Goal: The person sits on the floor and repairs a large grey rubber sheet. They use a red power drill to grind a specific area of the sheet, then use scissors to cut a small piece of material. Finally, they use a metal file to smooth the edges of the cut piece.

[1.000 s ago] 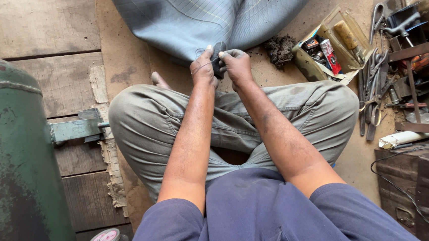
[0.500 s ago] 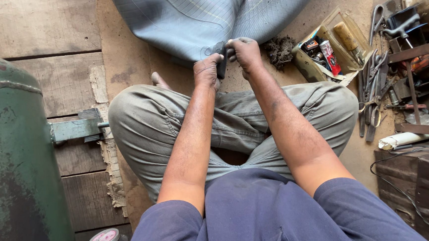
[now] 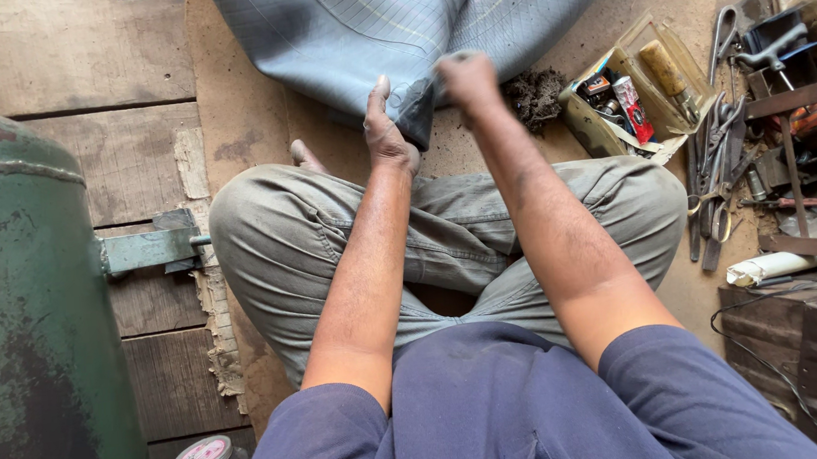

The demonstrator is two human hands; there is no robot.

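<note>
A large grey rubber inner tube (image 3: 358,25) lies folded on a brown mat (image 3: 232,127) in front of my crossed legs. My left hand (image 3: 386,132) grips the tube's near folded edge, thumb up against the rubber. Just to the right, my right hand (image 3: 465,73) is a curled fist over the tube. It is blurred, and whether anything is inside it is hidden.
A green metal tank (image 3: 26,319) stands at the left on wooden boards. An open box (image 3: 601,137) of small items and a wood-handled tool (image 3: 665,64) sits at the right, beside pliers and other metal hand tools (image 3: 716,154). A round tin (image 3: 203,458) lies near my left side.
My hands were together at the tube's edge around a small dark thing. They have since parted: the right fist went up over the tube, and the left stayed on the edge.
</note>
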